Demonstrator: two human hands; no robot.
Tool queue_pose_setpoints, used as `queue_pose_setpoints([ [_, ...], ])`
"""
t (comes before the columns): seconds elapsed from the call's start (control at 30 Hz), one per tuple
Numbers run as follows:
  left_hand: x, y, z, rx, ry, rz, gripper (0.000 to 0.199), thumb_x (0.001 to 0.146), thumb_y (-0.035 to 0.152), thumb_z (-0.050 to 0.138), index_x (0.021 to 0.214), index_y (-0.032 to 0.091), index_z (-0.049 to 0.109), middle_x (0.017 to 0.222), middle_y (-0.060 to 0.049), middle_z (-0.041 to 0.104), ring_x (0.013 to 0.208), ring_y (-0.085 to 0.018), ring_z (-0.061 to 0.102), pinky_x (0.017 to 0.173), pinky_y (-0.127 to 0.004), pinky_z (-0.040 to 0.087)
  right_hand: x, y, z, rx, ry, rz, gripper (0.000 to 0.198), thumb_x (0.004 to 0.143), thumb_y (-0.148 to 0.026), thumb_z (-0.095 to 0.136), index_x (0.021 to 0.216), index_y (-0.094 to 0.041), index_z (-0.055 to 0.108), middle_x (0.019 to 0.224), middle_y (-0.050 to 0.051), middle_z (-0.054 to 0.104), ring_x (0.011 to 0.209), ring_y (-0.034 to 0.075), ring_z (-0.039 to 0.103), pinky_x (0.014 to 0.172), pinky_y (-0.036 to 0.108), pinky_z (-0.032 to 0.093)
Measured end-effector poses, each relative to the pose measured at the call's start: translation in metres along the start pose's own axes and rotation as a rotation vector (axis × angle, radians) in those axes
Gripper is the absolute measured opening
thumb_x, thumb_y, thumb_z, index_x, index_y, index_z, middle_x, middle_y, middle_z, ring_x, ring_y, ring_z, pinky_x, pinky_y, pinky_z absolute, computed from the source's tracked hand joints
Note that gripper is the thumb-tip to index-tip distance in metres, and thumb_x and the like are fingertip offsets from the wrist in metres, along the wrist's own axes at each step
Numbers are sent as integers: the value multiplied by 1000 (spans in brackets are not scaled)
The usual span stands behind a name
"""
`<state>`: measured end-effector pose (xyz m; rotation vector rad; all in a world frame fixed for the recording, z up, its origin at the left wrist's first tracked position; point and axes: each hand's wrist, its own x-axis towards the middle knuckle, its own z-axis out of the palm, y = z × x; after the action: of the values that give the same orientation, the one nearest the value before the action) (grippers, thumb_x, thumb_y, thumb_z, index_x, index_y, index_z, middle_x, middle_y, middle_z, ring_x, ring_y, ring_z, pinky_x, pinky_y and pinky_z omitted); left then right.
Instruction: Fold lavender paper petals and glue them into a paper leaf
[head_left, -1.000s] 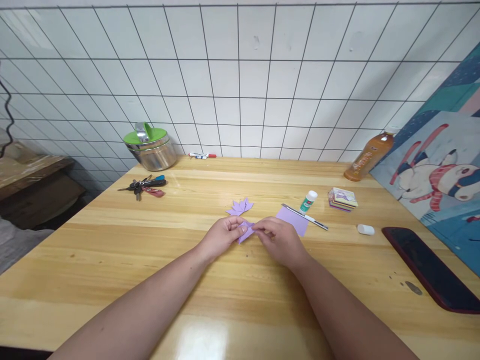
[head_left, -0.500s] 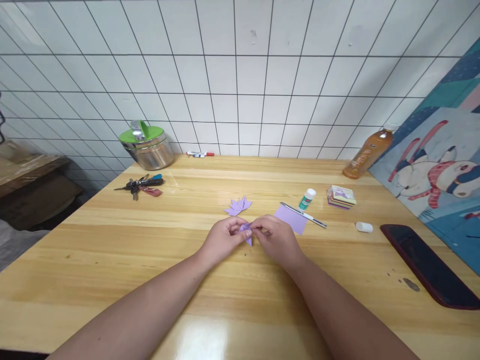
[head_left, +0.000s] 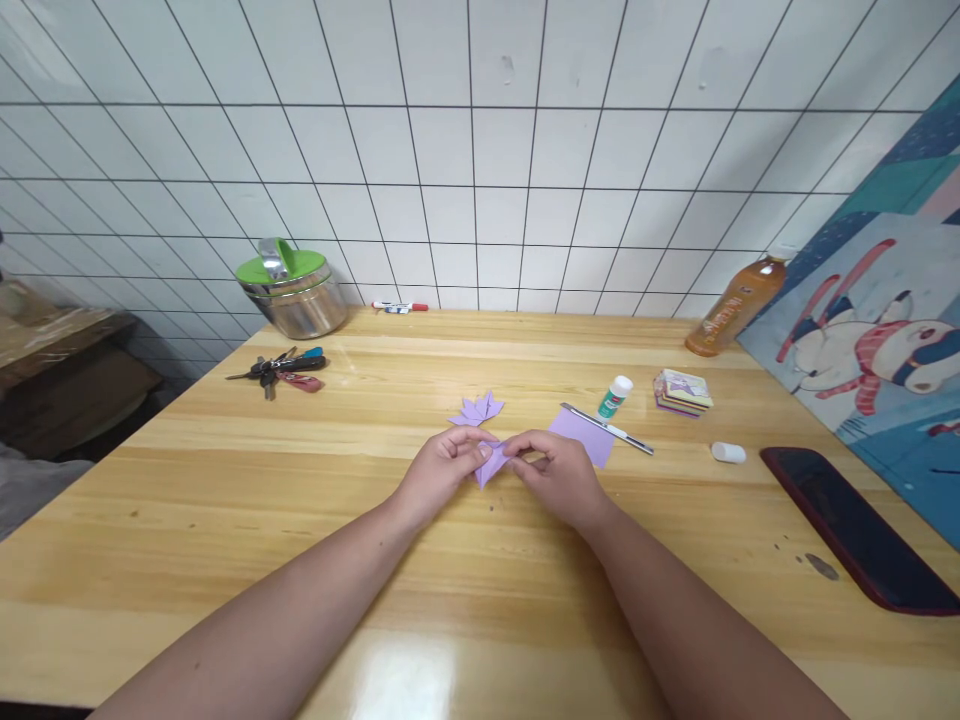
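Between my hands is a folded piece of purple paper [head_left: 490, 467], its pointed end toward me. My left hand [head_left: 442, 470] pinches its left side, thumb on top. At its right edge, the fingertips of my right hand [head_left: 556, 474] grip the paper too. Just beyond lies a fan-shaped purple paper piece with several points [head_left: 478, 409], partly behind my left fingers. To the right of my right hand, a flat purple sheet [head_left: 581, 436] rests under a slim silver-and-white pen-like tool [head_left: 609, 429].
A glue stick [head_left: 615, 397], a paper stack [head_left: 682, 392], a white cap [head_left: 728, 453] and a phone [head_left: 859, 530] lie to the right. An amber bottle [head_left: 735, 307] stands behind them. Keys [head_left: 281, 370], a green-lidded steel pot [head_left: 296, 290] and markers [head_left: 400, 307] are at the back left.
The folded paper has turned and opened wider between my hands, so more of its face shows and its point has swung left. My right hand has shifted slightly right.
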<state>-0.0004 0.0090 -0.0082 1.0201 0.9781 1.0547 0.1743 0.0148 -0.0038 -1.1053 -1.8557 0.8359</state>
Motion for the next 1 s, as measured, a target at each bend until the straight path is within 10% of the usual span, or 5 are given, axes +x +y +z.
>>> queue_pose_setpoints([
  [1.0,-2,2,-3,172,-34,47,20,68,30,70,78,16,59,62,1,59,56,-11,53,56,-22,40,3,6,1,24,-99,-48,17,76,-13,57,84,-23,69,83,0,69,71,12,63,66,22,48],
])
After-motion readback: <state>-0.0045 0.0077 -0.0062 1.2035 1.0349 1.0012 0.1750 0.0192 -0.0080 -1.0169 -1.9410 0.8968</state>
